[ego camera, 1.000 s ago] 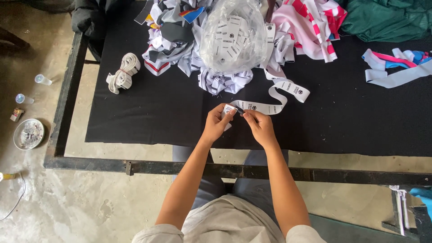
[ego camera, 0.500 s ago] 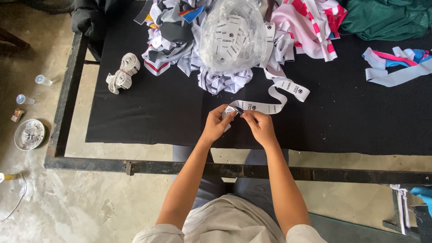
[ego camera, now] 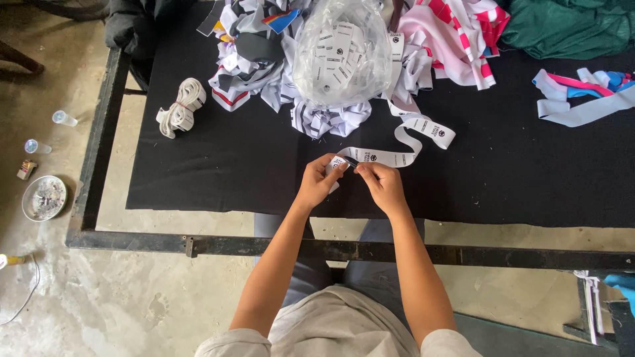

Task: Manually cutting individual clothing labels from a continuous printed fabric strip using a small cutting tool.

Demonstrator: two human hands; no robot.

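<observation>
Pinching label strip (ego camera: 397, 157) end | left hand (ego camera: 320, 182), right hand (ego camera: 380, 185) both closed on it | near tabletop (ego camera: 218, 165) front edge | separating one label looks underway; next needs a steady pull

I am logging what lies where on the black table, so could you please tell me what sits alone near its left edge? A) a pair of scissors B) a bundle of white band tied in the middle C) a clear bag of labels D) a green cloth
B: the bundle of white band lies by itself on the black table near the left edge, apart from the heap of cloth pieces.
</observation>
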